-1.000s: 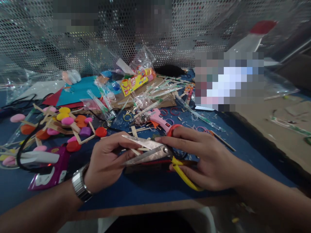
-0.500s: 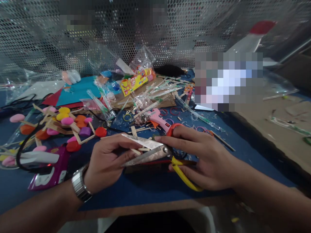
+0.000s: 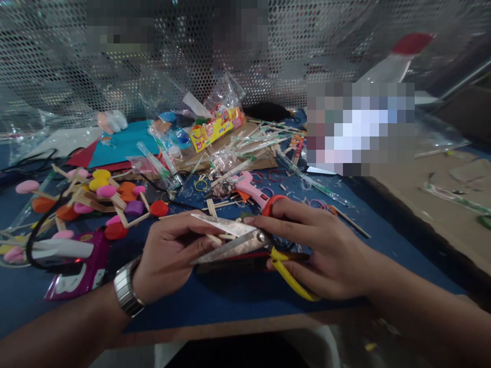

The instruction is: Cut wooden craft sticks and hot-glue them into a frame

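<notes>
Here the left hand (image 3: 169, 255) pinched a thin stick (image 3: 226, 236) between the open scissors (image 3: 230, 246), which the right hand (image 3: 326, 250) gripped just beside it; cutting called for a steady squeeze.

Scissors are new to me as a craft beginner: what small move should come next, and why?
Probably squeeze the handles shut. The right hand holds the scissors with the blades open, and the left hand pinches a thin wooden stick that lies between them, so the cut looks lined up.
</notes>
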A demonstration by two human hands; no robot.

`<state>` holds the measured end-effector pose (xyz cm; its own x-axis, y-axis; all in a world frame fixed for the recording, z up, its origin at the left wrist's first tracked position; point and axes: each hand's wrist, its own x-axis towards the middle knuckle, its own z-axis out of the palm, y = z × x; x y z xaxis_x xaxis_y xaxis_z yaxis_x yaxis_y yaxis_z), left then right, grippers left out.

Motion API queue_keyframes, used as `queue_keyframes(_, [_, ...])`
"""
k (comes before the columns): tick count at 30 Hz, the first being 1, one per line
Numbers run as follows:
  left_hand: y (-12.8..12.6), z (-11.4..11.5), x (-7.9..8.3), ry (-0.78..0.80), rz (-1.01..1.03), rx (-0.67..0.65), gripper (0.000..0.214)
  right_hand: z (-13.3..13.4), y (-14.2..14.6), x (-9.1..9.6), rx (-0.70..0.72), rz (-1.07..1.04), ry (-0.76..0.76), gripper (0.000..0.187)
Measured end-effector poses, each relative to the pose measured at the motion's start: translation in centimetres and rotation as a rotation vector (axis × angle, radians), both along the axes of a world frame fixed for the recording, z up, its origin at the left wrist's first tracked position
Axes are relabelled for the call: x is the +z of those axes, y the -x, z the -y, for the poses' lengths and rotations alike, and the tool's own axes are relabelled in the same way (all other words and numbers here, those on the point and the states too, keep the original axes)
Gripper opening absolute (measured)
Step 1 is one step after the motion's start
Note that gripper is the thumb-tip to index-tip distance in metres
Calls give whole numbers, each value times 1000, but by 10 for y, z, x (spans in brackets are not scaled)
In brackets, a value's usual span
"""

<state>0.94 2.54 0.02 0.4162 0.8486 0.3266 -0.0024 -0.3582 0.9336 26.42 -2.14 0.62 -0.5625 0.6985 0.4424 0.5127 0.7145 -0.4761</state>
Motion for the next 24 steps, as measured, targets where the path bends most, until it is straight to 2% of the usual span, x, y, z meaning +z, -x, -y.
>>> queue_keyframes(8, [-2, 1, 2, 11, 34, -11, 13, 0, 0, 0, -4, 22, -33, 44])
queue_keyframes(14, [-2, 3, 4, -39, -35, -58, 16, 2, 1, -1, -64, 56, -23, 48])
queue_keyframes(20, [-3, 3, 5, 111, -33, 0, 9, 1, 0, 1, -100, -41, 13, 43])
queue_keyframes(24, [-3, 3, 5, 161, 2, 73, 14, 2, 1, 1, -81, 16, -11, 47])
